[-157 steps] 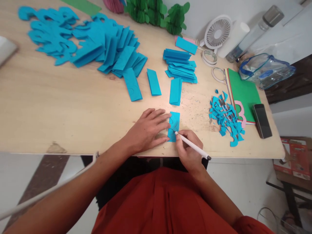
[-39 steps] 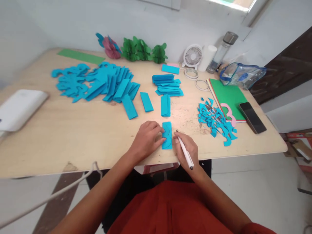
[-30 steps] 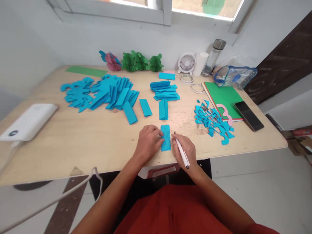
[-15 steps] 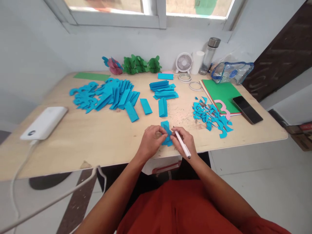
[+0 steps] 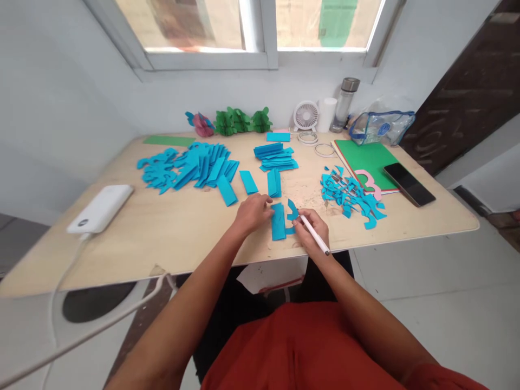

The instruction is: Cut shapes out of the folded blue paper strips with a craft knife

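Note:
My right hand [image 5: 312,230] is closed around a white pen [image 5: 314,235], its dark end towards me. A curved blue paper cutout [image 5: 293,210] sticks up at the same hand's fingertips. My left hand [image 5: 254,212] has its fingers apart at the left edge of a folded blue paper strip [image 5: 278,222], which lies flat near the table's front edge. Part of another blue paper piece [image 5: 290,231] shows between that strip and my right hand. Just behind is a small stack of folded blue strips [image 5: 274,183].
Blue folded papers and cutouts [image 5: 190,167] are piled at the left. More folded strips [image 5: 276,156] lie behind. Blue scraps [image 5: 349,192] spread at the right, beside a green sheet [image 5: 361,162] and a phone [image 5: 408,184]. A power bank [image 5: 99,208] with a cable sits far left.
My hands have moved apart. The blue cutout has come off the folded strip to the right with my right hand. My left hand has shifted up and left. The camera view has tilted up.

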The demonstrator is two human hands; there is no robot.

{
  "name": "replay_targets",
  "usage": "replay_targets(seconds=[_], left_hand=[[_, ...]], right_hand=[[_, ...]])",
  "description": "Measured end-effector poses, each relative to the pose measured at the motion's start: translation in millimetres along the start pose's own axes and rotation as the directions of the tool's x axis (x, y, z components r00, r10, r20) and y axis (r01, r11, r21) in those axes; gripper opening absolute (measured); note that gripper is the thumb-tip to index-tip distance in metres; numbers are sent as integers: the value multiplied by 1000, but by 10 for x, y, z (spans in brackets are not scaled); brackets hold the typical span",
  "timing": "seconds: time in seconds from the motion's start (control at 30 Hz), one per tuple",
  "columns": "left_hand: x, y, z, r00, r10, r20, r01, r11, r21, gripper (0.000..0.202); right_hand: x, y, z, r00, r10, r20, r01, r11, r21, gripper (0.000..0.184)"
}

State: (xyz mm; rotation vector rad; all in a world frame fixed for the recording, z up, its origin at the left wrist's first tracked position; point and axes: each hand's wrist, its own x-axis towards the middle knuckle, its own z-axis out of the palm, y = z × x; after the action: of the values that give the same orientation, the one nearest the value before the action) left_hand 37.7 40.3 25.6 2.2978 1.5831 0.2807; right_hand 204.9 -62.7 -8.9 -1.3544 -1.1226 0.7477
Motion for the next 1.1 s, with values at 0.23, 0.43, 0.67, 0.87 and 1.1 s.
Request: replay_targets(seconds=[0.23,0.43,0.67,0.87,1.1], left_hand=[[151,107,6,993,-43,112,29,992,126,35],[41,139,70,997,-75,19,74,996,56,37],[-94,-8,-40,981,-111,-156,89,986,-142,4],[27,-478,-612,936,-163,-312,97,971,-218,6],[631,-743,-926,937,-174,-303,120,975,-188,9]], right_hand=[[-4,-6,-10,1000,0,16,0,1000,-7,24],[-7,-3,-16,1000,-4,11,4,1000,-17,25],[-22,-16,-35,1000,9,6,-9,999,-35,25],[-78,-67,-36,999,-10,30,13,996,-87,24],[-62,-1,-32,999,30,17,-28,991,-128,24]])
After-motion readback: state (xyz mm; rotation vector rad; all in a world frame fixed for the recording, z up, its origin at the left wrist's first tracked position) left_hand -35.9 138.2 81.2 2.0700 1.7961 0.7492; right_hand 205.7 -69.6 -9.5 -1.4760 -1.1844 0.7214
